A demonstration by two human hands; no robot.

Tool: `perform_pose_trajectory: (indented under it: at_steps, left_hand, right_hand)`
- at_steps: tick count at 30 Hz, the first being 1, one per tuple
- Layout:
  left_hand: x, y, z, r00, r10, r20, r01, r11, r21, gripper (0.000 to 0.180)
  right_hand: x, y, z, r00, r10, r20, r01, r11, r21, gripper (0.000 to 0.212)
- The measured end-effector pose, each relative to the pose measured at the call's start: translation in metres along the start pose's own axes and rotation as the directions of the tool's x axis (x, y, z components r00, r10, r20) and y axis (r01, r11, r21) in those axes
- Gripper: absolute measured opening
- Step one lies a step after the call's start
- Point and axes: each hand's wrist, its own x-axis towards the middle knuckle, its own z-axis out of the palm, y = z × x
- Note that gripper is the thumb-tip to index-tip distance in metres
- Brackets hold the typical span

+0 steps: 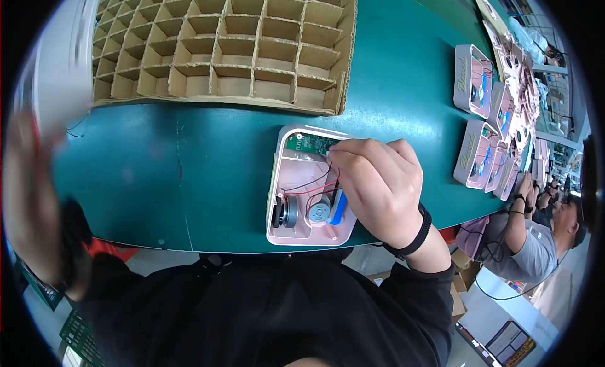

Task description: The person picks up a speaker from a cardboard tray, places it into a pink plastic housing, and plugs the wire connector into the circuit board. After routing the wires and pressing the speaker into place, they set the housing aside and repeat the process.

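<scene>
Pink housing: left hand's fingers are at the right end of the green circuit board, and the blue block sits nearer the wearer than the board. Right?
One slip: the fingers at the right end of the green circuit board belong to the right hand, per the head view. The blue block in the pink housing does sit nearer the wearer.

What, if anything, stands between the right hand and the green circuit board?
Nothing visible: the right hand reaches into the pink case, fingertips at the right end of the green circuit board.
</scene>
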Motion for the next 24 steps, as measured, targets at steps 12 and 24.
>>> perform_pose_trajectory:
  at_steps: [12, 24]
  left_hand:
    - [-0.133, -0.060, 0.048, 0.711, 0.699, 0.074, -0.645, 0.691, -0.327, 0.023]
    - [-0.153, 0.027, 0.057, 0.691, 0.714, -0.111, -0.487, 0.346, -0.802, 0.041]
  right_hand:
    - [-0.009, 0.006, 0.000, 0.989, 0.144, -0.026, -0.145, 0.989, -0.027, 0.021]
    - [-0.007, 0.001, -0.006, 0.967, 0.232, 0.109, -0.232, 0.973, -0.008, 0.017]
